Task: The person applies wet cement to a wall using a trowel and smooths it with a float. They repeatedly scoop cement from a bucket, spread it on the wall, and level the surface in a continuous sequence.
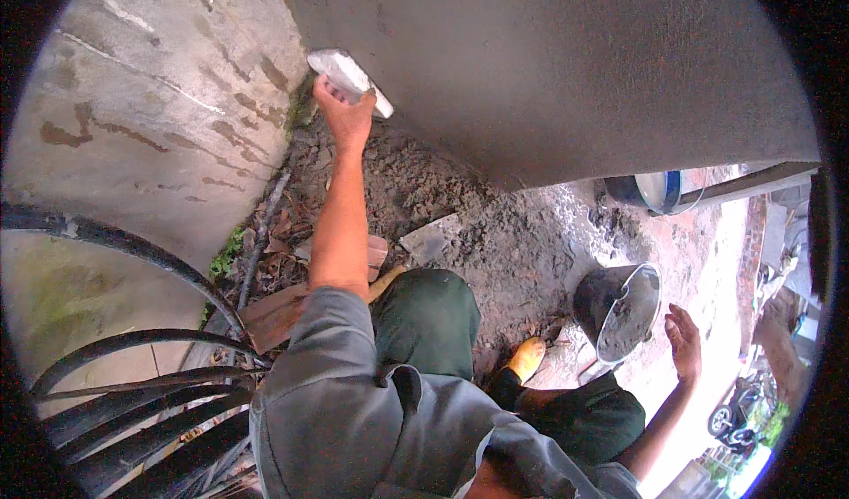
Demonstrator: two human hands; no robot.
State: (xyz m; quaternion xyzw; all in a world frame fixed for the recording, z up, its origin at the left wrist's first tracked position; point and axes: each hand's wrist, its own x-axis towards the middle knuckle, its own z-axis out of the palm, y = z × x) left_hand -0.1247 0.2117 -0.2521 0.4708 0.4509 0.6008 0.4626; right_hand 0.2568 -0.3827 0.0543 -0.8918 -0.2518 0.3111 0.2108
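In the head view, the left hand [346, 119] is gripping a white float [347, 68] at the upper left of centre, seemingly resting it against the grey wall [548, 75]. The right hand [684, 344] is hanging empty at the lower right, fingers loosely spread, near the bucket [592, 301] of mortar [631, 324]. Smoothing is apparently underway; the next stroke is probably calling for flat, even pressure.
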